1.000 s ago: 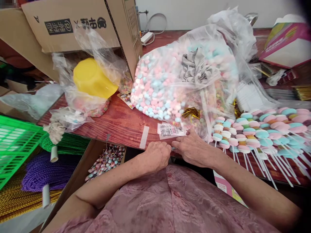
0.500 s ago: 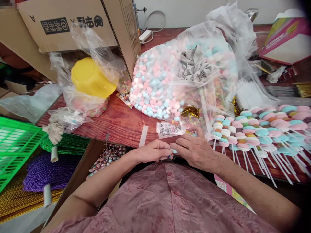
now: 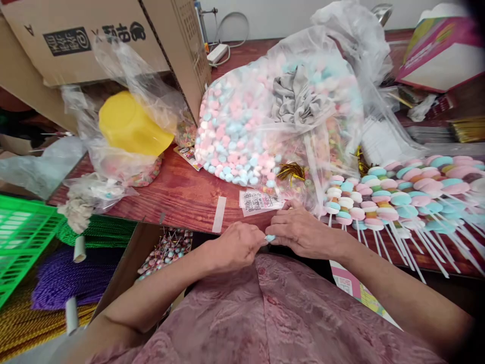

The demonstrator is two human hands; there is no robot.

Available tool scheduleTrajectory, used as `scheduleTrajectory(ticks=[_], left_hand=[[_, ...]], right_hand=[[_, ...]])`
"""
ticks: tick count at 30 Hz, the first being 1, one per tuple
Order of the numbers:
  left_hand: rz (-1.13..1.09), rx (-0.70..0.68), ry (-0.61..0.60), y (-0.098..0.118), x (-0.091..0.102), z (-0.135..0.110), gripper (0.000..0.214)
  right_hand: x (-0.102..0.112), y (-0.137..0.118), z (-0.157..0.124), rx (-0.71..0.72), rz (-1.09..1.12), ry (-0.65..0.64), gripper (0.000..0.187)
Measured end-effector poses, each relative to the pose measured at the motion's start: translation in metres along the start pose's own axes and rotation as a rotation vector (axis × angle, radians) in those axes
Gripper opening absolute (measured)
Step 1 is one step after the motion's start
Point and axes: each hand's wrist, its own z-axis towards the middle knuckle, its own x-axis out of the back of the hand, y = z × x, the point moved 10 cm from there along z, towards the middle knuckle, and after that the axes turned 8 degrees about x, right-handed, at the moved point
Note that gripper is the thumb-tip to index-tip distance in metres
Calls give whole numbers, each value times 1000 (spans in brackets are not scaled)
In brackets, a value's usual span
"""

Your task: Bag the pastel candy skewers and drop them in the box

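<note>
Left hand (image 3: 237, 247) and right hand (image 3: 301, 232) meet fingertip to fingertip just off the table edge (image 3: 182, 194), both pinching one small blue piece (image 3: 270, 237). It looks like a candy, but it is half hidden by the fingers, so I can't be sure. Risk: the grip is only at the tips and hangs over the gap, so a slip would likely drop the piece into the open box of wrapped sweets (image 3: 166, 250) below the left hand, where it would be hard to pick out. The right forearm also lies close to the stick ends of the candy skewers (image 3: 397, 202), and a sideways sweep of that arm could knock the rows askew. The paper label (image 3: 259, 201), just beyond the right fingers, is loose and could be brushed off the table.

Counts:
- Two hands.
- One blue piece.
- One label.
- One tape strip (image 3: 219, 214), ahead of the left hand.
- One gold tie (image 3: 291, 172), past the label.
- One big clear bag of pastel candies (image 3: 242, 136), behind the tie.
- Skewers to the right of the right hand: several rows, well over twenty, overlapping too much for an exact count.
- One yellow bowl (image 3: 131, 124) inside a plastic bag, far left of the left hand.
- One green crate (image 3: 22, 237).
- One cardboard box (image 3: 94, 35), farthest away.
</note>
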Motion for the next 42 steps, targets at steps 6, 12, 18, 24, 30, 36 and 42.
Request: scheduleTrajectory(ticks=[6, 12, 18, 24, 30, 36, 42], left_hand=[[329, -209, 336, 22, 19, -16, 19], [324, -318, 594, 18, 40, -15, 29], [-449, 158, 515, -56, 40, -2, 18], [-1652, 591, 483, -98, -6, -6, 35], [-1896, 516, 454, -82, -10, 8, 37], [-1968, 521, 462, -93, -17, 2, 37], [-1965, 502, 345, -82, -23, 3, 37]], right_hand=[[-20, 17, -3, -178, 834, -137, 33], [-5, 27, -9, -380, 597, 134, 26], [87, 29, -60, -322, -152, 581, 23], [100, 88, -70, -508, -442, 296, 23], [85, 81, -33, -512, -528, -94, 30], [73, 75, -48, -662, -512, -90, 26], [85, 96, -47, -934, -440, 186, 31]])
